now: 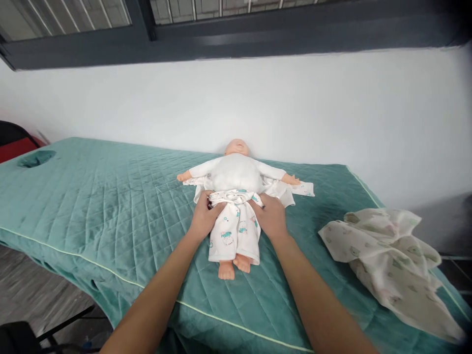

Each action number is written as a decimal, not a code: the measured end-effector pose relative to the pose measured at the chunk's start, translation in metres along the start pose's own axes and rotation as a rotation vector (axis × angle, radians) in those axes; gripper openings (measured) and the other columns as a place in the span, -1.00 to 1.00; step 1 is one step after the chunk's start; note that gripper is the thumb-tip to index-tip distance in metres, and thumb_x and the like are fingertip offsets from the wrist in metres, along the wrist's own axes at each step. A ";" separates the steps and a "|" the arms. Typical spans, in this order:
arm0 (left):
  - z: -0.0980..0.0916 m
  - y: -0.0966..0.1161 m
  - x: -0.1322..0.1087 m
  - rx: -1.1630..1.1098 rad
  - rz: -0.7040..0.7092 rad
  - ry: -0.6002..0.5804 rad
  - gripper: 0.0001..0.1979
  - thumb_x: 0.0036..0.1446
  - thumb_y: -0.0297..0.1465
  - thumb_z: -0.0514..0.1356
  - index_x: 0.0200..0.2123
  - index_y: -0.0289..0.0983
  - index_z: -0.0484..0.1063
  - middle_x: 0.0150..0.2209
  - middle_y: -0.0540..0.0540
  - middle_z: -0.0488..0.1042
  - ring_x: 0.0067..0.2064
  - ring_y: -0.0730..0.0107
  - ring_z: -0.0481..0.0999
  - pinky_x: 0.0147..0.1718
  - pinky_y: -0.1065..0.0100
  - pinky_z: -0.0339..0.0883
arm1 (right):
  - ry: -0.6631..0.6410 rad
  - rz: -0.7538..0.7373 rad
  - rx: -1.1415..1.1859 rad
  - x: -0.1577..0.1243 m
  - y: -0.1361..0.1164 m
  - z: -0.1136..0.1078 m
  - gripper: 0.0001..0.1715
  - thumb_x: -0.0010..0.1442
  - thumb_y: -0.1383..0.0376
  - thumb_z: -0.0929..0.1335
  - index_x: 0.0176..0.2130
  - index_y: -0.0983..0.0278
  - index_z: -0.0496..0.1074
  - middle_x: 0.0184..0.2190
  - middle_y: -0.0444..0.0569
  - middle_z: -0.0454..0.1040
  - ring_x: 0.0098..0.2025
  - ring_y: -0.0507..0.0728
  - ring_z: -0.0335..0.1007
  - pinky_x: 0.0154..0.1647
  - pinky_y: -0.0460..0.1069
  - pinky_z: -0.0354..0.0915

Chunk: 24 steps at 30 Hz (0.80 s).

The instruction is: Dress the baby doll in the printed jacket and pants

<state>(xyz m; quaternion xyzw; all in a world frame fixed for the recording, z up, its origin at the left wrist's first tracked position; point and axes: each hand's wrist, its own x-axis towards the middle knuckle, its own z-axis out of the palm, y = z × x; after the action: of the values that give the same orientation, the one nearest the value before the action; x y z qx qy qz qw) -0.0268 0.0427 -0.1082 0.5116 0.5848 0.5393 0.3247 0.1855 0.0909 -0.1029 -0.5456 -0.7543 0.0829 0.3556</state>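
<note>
A baby doll [236, 172] lies on its back on the green quilted cover, head toward the wall, arms stretched out sideways. White printed pants [230, 233] cover its legs, with both bare feet showing below the hems. My left hand [205, 214] grips the waistband at the doll's left-of-picture side, thumb and fingers closed on the cloth. On the opposite side, my right hand [270, 214] pinches the same waistband. An open printed garment [304, 189] is spread beneath the doll's torso and arms. The doll's upper body is in plain white.
A crumpled, printed cloth [391, 260] lies at the right of the green bed cover [121, 206]. The cover has a round hole [37, 159] at far left. A white wall [236, 103] rises behind; a red and black chair [16, 142] stands at the left edge.
</note>
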 end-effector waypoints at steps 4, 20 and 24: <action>0.004 -0.002 0.013 0.023 0.027 0.016 -0.68 0.13 -0.21 0.29 -0.12 -0.21 0.33 -0.29 0.04 0.39 -0.29 0.43 0.37 -0.25 0.37 0.28 | -0.018 0.127 0.011 0.006 -0.002 0.005 -0.55 0.28 -0.06 0.30 -0.47 0.18 0.28 -0.54 -0.06 0.41 -0.41 0.17 0.29 -0.36 0.00 0.04; -0.005 0.002 0.016 0.287 0.128 -0.007 -0.68 0.25 -0.13 0.17 -0.43 -0.22 0.34 -0.46 0.07 0.32 -0.36 0.43 0.31 -0.34 0.37 0.17 | -0.035 0.180 0.065 0.020 -0.005 0.011 -0.51 0.25 -0.09 0.31 -0.50 0.16 0.20 -0.61 -0.11 0.32 -0.48 0.14 0.22 -0.41 -0.01 0.01; -0.013 0.004 -0.014 0.363 0.139 -0.052 -0.57 0.27 -0.13 0.14 -0.55 -0.23 0.16 -0.56 0.09 0.17 -0.45 0.47 0.20 -0.42 0.36 0.04 | -0.036 0.157 0.075 0.019 -0.005 0.011 -0.62 0.24 -0.02 0.29 -0.45 0.16 0.27 -0.51 -0.07 0.44 -0.39 0.17 0.31 -0.39 -0.01 0.03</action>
<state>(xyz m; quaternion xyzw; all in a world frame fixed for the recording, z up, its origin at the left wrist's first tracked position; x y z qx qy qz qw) -0.0343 0.0251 -0.1040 0.6144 0.6272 0.4329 0.2042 0.1720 0.1091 -0.1002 -0.5876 -0.7118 0.1485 0.3549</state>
